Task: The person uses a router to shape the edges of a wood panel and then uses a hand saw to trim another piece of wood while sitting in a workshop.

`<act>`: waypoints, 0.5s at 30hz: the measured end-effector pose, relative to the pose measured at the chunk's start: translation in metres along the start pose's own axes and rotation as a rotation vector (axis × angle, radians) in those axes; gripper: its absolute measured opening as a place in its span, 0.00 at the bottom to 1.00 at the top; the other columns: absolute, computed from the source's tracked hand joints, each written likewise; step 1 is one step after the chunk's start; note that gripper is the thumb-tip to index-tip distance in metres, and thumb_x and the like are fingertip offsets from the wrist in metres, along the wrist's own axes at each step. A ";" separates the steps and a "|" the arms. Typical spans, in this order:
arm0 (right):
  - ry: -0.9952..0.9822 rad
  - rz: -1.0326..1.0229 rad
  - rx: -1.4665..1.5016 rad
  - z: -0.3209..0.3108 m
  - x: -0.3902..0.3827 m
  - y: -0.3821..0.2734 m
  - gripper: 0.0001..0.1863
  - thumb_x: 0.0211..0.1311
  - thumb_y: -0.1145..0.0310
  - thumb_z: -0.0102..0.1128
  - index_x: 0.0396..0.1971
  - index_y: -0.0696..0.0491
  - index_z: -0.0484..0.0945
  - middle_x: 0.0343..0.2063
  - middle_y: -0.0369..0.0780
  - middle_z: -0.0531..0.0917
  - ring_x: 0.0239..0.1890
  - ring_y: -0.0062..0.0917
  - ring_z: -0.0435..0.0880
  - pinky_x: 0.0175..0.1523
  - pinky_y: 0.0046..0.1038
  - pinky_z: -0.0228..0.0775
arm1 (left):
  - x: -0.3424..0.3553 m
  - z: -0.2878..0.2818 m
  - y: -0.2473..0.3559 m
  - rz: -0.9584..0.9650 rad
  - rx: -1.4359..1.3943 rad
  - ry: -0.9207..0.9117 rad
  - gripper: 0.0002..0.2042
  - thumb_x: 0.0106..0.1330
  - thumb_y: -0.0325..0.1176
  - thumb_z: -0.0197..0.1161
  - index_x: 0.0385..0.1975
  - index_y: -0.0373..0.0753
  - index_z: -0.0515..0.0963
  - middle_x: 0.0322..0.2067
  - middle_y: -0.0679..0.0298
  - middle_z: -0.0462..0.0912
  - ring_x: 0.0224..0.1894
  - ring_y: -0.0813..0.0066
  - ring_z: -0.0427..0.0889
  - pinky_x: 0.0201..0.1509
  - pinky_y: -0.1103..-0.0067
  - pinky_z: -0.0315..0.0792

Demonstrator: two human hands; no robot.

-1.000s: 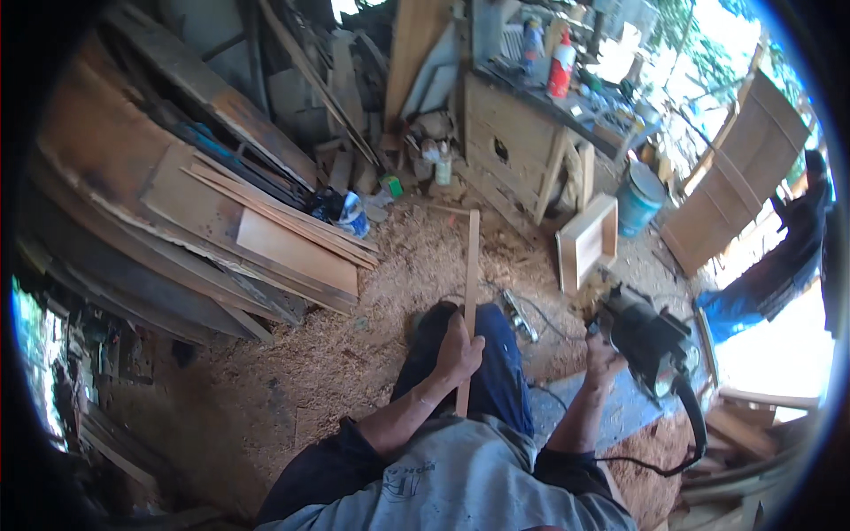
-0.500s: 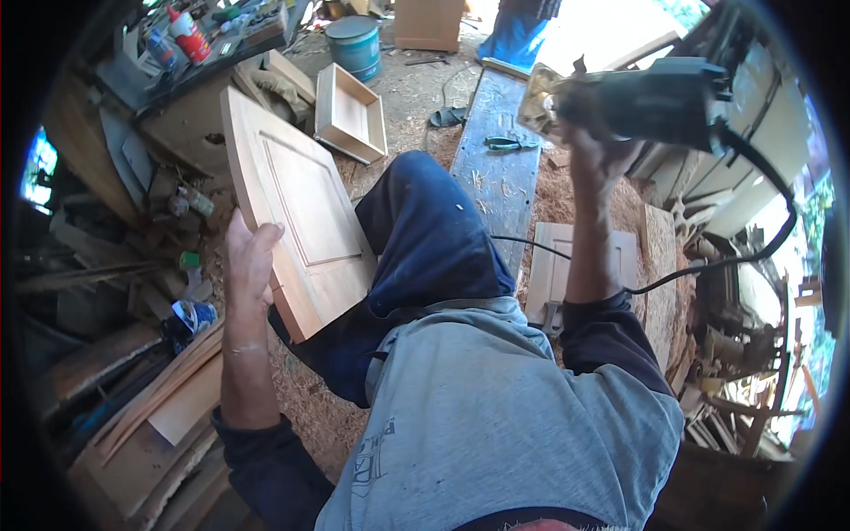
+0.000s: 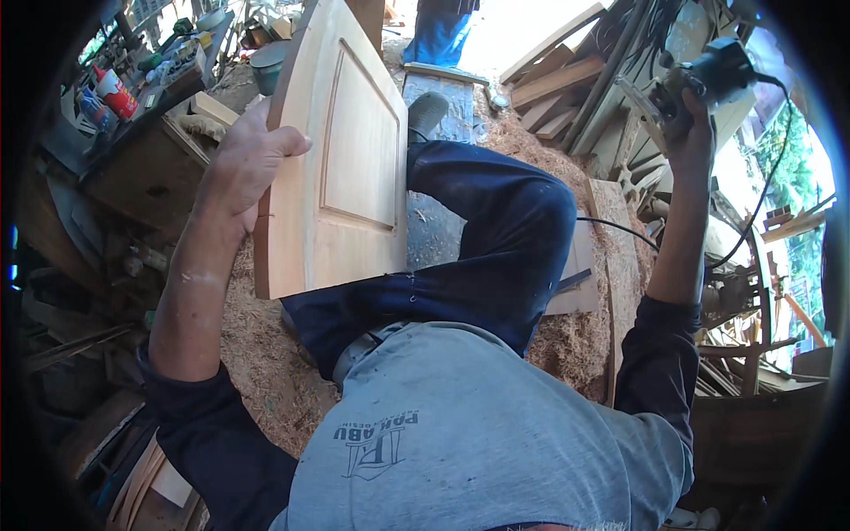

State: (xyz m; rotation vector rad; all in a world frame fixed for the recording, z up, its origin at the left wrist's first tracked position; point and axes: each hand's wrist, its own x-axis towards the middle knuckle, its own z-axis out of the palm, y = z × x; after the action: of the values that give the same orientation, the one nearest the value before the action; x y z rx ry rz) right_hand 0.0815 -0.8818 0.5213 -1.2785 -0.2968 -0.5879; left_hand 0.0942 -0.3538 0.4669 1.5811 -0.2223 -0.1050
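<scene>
My left hand (image 3: 241, 164) grips the left edge of a pale wooden cabinet door panel (image 3: 363, 133), its thumb lying on the front face. The panel stands tilted up beside my legs, showing a grooved inner rectangle and a curved outer edge. Out at the far right, my right hand (image 3: 693, 133) is wrapped round a dark trim router (image 3: 724, 69). A flat base shows on the router's left side, and a black cord leaves its right end. The router is held up, well apart from the panel. Fingers behind the panel are hidden.
My bent leg (image 3: 496, 212) lies across a worn blue bench plank (image 3: 434, 232). Another wooden panel (image 3: 580, 243) lies to its right among wood shavings (image 3: 531, 159). Stacked boards (image 3: 558, 84) lean beyond. A cluttered worktable with a red-and-white bottle (image 3: 117, 93) stands left. Someone in blue trousers (image 3: 440, 40) is ahead.
My right hand has carried the router farther out to the right. The panel has come up and turned more upright in my left hand. My knee has swung right, and the view has shifted.
</scene>
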 end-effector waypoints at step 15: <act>0.245 -0.405 -0.265 0.023 0.018 0.094 0.33 0.48 0.78 0.74 0.54 0.51 0.69 0.46 0.38 0.81 0.48 0.26 0.83 0.56 0.31 0.78 | 0.071 0.114 -0.073 -0.298 -0.118 -0.069 0.26 0.56 0.22 0.59 0.56 0.26 0.62 0.44 0.47 0.74 0.44 0.58 0.79 0.44 0.61 0.78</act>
State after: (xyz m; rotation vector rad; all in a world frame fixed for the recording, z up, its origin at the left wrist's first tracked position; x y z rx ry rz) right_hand 0.1520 -0.8483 0.4614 -1.3909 -0.2815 -1.1509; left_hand 0.1460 -0.4796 0.3967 1.4849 -0.0319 -0.3980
